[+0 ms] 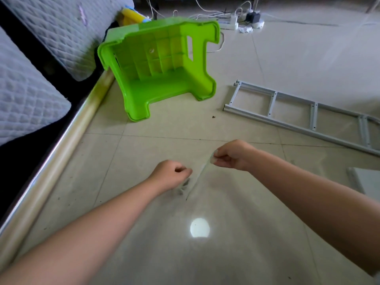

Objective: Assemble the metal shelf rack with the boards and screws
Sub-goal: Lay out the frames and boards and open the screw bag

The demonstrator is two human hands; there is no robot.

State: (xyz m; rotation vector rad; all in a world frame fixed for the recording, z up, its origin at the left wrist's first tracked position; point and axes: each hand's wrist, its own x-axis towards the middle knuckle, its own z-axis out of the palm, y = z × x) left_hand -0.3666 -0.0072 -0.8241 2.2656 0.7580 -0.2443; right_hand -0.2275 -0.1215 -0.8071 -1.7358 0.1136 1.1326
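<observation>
Both my hands hold a clear plastic bag over the tiled floor. My right hand pinches its upper edge with curled fingers. My left hand grips the bag's other side lower down, fingers curled. Small dark pieces, probably screws, show dimly through the plastic under my left hand. A grey metal side frame, shaped like a ladder, lies flat on the floor to the right. The corner of a white board shows at the right edge.
A green plastic stool lies tipped on its side ahead. Quilted grey cushions and a metal-edged sofa base run along the left. A power strip with white cables sits at the far wall.
</observation>
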